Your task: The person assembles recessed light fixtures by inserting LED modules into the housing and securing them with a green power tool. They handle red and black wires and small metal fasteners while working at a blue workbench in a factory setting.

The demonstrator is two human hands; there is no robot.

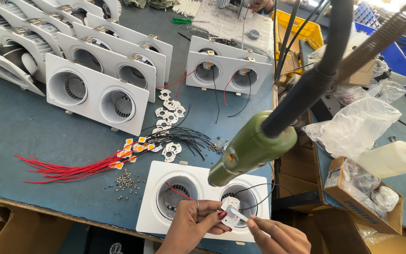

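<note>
Left grip pinching small white round holder, right grip apparently on thin white applicator.

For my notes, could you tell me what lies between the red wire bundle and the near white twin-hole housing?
Head view: small loose metal screws on the blue table.

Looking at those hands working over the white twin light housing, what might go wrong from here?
1. The small white holder is pinched only by fingertips of the left hand and right hand; it might slip into the housing.
2. The hanging green power tool sits close above the hands and may bump them.
3. Loose screws near the table edge might roll off.
</note>
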